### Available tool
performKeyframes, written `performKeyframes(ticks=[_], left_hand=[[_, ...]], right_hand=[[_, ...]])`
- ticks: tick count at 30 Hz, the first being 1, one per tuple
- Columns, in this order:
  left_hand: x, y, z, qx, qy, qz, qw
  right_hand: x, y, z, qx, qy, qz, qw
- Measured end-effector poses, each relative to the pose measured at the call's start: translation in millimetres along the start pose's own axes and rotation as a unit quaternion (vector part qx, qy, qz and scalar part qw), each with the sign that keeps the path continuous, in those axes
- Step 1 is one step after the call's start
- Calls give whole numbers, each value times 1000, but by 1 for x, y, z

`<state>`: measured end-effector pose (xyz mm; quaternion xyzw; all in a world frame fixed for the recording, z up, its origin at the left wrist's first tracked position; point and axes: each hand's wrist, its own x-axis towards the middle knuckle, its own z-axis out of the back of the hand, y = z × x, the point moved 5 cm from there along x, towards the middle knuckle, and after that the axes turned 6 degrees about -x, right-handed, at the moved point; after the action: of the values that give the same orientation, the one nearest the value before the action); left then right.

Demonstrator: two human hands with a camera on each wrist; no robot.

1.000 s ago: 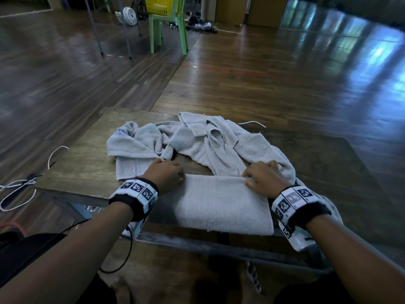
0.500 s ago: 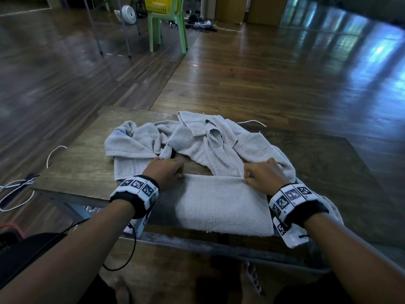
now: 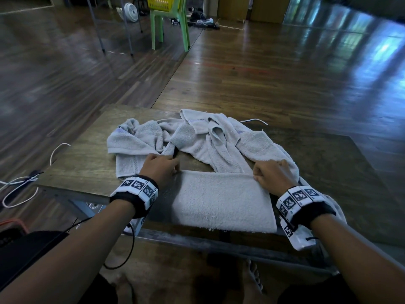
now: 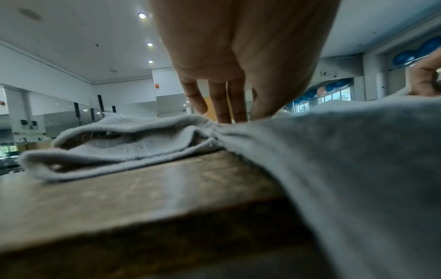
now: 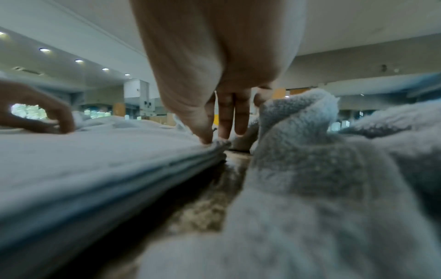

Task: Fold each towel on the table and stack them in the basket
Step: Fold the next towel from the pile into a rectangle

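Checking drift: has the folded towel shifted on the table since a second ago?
No. The folded towel lies at the same spot against the table near edge.

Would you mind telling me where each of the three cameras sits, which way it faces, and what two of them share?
Head: worn on the head, looking forward and down at the table; both forearms, left hand and right hand show.
Left wrist: low over the table, looking along the left fingers pinching the folded towel.
Right wrist: low, looking along the right fingers at the same towel's corner.
Shared: each wrist view shows the other hand across the folded towel.
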<state>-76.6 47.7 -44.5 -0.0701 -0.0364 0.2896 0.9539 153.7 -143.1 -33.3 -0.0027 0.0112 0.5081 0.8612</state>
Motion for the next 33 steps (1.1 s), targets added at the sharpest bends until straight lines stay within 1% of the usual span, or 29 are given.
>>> performKeyframes(ticks=[2, 4, 5, 7, 8, 10, 13, 15, 17, 20, 24, 28, 30, 33], left_hand=[[-7, -1, 2, 7, -21, -1, 1000], [-16, -9, 4, 1, -41, -11, 999], [-22, -17, 4, -3, -41, -20, 999], [-35, -36, -4, -23, -17, -41, 999], [-42, -46, -10, -39, -4, -46, 998], [-54, -63, -26, -68, 29, -36, 997], [-58, -72, -53, -57, 72, 5, 996], [-55, -70, -60, -42, 66, 16, 997], [-52, -65, -60, -42, 64, 20, 997], [-49, -54, -57, -48, 55, 32, 997], [-49, -41, -56, -53, 53, 40, 996], [-47, -28, -56, -44, 56, 33, 997], [-43, -22, -53, -35, 63, 18, 997], [-34, -6, -46, -31, 87, 22, 995]], right_hand=[[-7, 0, 1, -47, -26, -2, 999], [-18, 11, 2, -76, -68, 18, 995], [-26, 21, 2, -71, -88, 34, 993], [-45, 47, 1, -28, -112, 73, 991], [-53, 61, -1, -4, -107, 92, 990], [-65, 86, -13, 20, -59, 108, 992], [-66, 103, -37, 14, 26, 86, 996], [-61, 103, -49, 18, 61, 67, 996], [-57, 101, -55, 11, 76, 59, 995], [-53, 91, -57, 6, 78, 42, 996], [-52, 64, -59, -26, 80, 2, 997], [-55, 36, -54, -9, 103, -56, 993], [-55, 31, -51, -5, 120, -42, 992], [-49, 34, -40, 2, 166, 20, 986]])
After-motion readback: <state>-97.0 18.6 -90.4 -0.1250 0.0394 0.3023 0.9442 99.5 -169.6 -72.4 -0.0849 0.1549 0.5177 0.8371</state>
